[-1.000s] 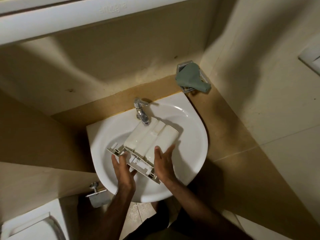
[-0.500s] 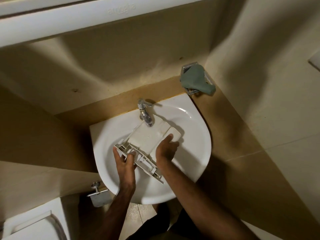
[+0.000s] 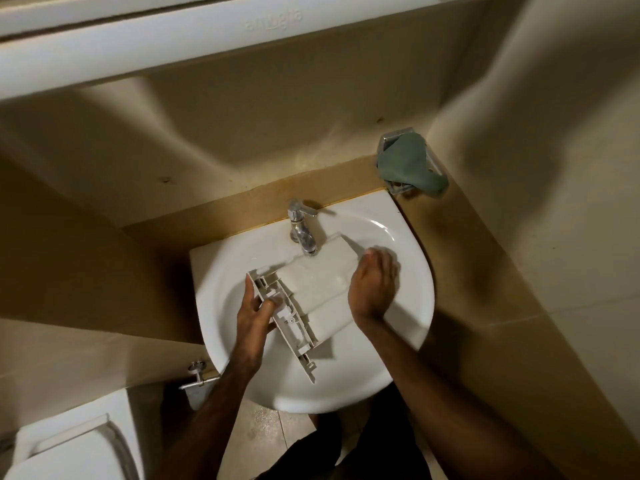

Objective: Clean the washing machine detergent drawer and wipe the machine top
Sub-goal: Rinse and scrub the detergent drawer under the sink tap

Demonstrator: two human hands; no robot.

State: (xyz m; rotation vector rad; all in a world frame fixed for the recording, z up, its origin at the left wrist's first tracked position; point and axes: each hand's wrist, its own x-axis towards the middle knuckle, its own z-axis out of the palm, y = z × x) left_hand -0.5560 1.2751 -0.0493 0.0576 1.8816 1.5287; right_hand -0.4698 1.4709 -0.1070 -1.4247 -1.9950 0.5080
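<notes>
The white plastic detergent drawer (image 3: 320,284) lies upside down across the white sink (image 3: 412,320), its far end under the chrome tap (image 3: 303,230). My left hand (image 3: 256,313) grips the drawer's front panel at the near left. My right hand (image 3: 374,285) lies on the drawer's right edge, fingers curled over its far corner. Whether water is running is not visible.
A grey-green cloth (image 3: 410,164) hangs over a metal holder on the wall at the back right. A toilet cistern (image 3: 69,441) stands at the lower left, with a valve (image 3: 197,374) beside it. A white shelf edge (image 3: 173,32) overhangs the top.
The drawer has been turned and pushed farther under the tap. My right hand slid up along its right edge to the far corner; my left hand kept hold of the front panel.
</notes>
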